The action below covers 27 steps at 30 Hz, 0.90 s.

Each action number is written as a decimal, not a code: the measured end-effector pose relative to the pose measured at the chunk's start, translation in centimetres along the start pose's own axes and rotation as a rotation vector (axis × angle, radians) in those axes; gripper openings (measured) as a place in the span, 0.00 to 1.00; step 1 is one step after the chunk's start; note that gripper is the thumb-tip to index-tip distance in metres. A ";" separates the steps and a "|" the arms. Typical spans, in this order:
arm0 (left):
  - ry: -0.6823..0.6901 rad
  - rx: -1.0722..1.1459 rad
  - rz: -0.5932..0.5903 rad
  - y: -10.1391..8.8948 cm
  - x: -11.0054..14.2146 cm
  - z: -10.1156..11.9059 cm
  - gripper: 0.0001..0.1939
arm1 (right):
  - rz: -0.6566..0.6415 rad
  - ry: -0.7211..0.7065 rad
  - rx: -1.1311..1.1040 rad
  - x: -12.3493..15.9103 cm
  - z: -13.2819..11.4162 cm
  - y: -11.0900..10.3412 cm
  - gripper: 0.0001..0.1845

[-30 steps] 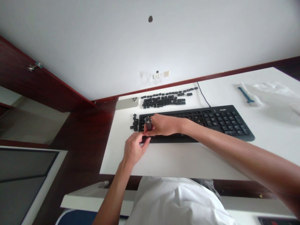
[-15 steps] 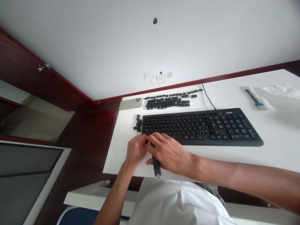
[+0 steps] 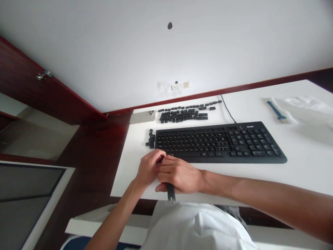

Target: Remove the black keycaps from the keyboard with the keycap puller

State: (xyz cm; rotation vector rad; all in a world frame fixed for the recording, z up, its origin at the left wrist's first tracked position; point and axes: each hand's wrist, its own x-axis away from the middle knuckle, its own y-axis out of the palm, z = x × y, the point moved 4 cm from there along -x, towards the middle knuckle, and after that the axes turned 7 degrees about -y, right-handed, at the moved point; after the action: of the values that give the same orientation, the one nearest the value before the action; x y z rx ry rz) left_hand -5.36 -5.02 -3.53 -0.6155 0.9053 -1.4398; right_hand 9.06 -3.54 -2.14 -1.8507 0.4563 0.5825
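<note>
A black keyboard (image 3: pixel 197 159) lies on the white table, many of its left and middle keycaps off. My right hand (image 3: pixel 179 175) is closed around a flat black tool (image 3: pixel 171 192), whose metal-looking end sticks out below toward me. At the keyboard's front left corner, my left hand (image 3: pixel 149 168) is closed with its fingers curled against my right fingertips. Something dark shows between the left fingers; I cannot tell whether it is a keycap or the keyboard's edge. Loose black keycaps (image 3: pixel 179 115) lie in rows behind the keyboard, and a small cluster of keycaps (image 3: pixel 151 139) sits to its left.
A phone (image 3: pixel 142 117) lies at the table's back left. On the right are a blue-handled brush (image 3: pixel 276 110) and a crumpled clear plastic bag (image 3: pixel 304 111). The keyboard cable (image 3: pixel 228 109) runs back toward the wall. A dark red door (image 3: pixel 52 90) stands at the left.
My right hand has drawn slightly toward me with the black tool, its fingers now more curled. My left hand stays at the keyboard corner. The whole view has shifted a little.
</note>
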 end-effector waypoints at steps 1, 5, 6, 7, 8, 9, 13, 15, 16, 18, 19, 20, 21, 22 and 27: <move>0.041 -0.002 0.002 0.0 0.0 0.0 0.08 | 0.006 -0.004 0.004 0.0 0.0 0.0 0.21; 0.222 -0.134 0.073 -0.1 -0.2 0.3 0.13 | 0.043 -0.030 0.000 -0.1 0.1 0.0 0.22; 0.254 -0.178 0.076 0.0 -0.5 0.4 0.16 | 0.060 -0.047 -0.009 -0.2 0.2 -0.1 0.22; 0.285 -0.212 0.060 0.2 -0.8 0.6 0.19 | 0.077 -0.065 -0.019 -0.2 0.2 -0.2 0.21; 0.316 -0.233 0.023 0.5 -1.2 0.8 0.22 | 0.093 -0.083 -0.030 -0.2 0.1 -0.2 0.21; 0.350 -0.246 -0.027 0.8 -1.6 1.0 0.24 | 0.105 -0.096 -0.039 -0.2 0.1 -0.2 0.21; 0.463 -0.292 -0.174 1.8 -3.2 1.7 0.29 | 0.108 -0.110 -0.058 -0.2 0.1 0.1 0.22; 0.513 -0.309 -0.194 2.0 -3.6 1.8 0.29 | 0.098 -0.108 -0.076 -0.1 0.0 0.4 0.23; 0.533 -0.318 -0.205 2.2 -3.8 1.8 0.29 | 0.089 -0.097 -0.089 -0.1 0.0 0.6 0.23; 0.561 -0.344 -0.229 2.4 -3.9 1.6 0.28 | 0.081 -0.067 -0.113 -0.3 0.0 0.8 0.23; 0.571 -0.361 -0.240 2.5 -3.9 1.4 0.27 | 0.080 -0.054 -0.120 -0.4 0.0 0.9 0.23; 0.579 -0.380 -0.249 2.7 -3.9 1.3 0.27 | 0.083 -0.046 -0.123 -0.5 -0.1 0.9 0.23; 0.586 -0.397 -0.253 2.8 -3.9 1.2 0.27 | 0.089 -0.042 -0.123 -0.6 -0.2 0.8 0.23; 0.591 -0.410 -0.253 2.8 -4.0 1.1 0.27 | 0.097 -0.042 -0.120 -0.7 -0.3 0.8 0.24; 0.602 -0.432 -0.235 2.9 -4.0 0.9 0.26 | 0.118 -0.038 -0.086 -0.9 -0.6 0.2 0.24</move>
State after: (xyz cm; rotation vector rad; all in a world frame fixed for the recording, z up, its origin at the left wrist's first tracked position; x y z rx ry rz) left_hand -2.56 -0.99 -4.82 -0.6260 1.6923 -1.6890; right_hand 8.33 -4.11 -1.60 -1.9001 0.5249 0.7251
